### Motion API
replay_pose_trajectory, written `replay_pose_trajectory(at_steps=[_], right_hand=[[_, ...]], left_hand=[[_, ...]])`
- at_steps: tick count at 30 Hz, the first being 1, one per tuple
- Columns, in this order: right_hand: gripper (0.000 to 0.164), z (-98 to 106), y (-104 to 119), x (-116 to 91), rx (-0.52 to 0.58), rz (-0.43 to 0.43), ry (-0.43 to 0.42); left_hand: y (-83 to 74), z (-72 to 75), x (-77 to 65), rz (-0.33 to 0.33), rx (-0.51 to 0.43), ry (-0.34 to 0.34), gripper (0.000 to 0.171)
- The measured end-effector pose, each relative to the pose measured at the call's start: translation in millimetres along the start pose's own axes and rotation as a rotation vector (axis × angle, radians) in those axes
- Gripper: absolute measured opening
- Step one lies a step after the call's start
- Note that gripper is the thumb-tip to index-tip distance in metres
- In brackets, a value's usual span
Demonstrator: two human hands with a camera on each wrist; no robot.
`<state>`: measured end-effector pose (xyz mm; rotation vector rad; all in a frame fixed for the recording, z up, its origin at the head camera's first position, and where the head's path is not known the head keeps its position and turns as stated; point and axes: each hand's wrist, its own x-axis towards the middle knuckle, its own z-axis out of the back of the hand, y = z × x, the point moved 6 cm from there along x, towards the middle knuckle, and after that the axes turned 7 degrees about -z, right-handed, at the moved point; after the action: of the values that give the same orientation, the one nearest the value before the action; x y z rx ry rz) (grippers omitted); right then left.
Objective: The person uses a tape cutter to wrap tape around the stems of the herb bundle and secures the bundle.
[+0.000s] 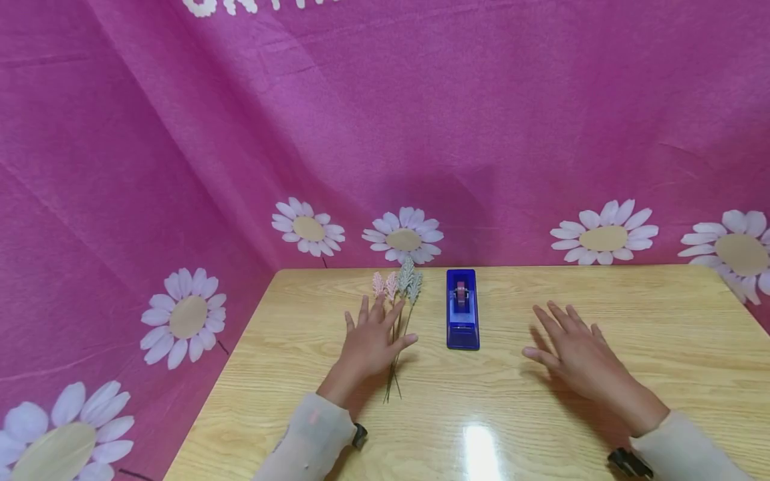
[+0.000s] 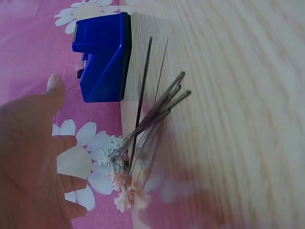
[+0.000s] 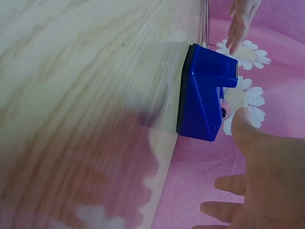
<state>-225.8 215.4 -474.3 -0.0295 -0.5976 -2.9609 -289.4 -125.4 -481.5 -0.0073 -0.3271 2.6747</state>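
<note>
Several artificial flower stems (image 1: 394, 374) lie on the table, with pink and pale grey-green heads (image 1: 406, 274) toward the back edge. Above them my left hand (image 1: 368, 344) is spread with straight fingers, holding nothing; it hides part of the stems. In the left wrist view the thin dark stems (image 2: 155, 112) appear apart from the palm. A blue tape dispenser (image 1: 462, 327) with a small pinkish roll (image 1: 461, 294) stands right of the flowers. Farther right, my right hand (image 1: 580, 357) hovers over the table with fingers extended and nothing in it. Neither hand touches the dispenser.
The light wood-grain table (image 1: 511, 421) ends at a pink cloth backdrop (image 1: 511, 133) printed with white daisies. Cloth also hangs along the left side. A bright light reflection lies on the table's near part.
</note>
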Motion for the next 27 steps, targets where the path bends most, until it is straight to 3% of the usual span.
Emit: replay_pose_trajectory(at_steps=[27], right_hand=[[0.081,-3.5,26.5,6.2,0.057,0.051,0.007]], left_hand=[[-27.8,-3.3,20.0,-0.045,-0.078,0.019,0.074]])
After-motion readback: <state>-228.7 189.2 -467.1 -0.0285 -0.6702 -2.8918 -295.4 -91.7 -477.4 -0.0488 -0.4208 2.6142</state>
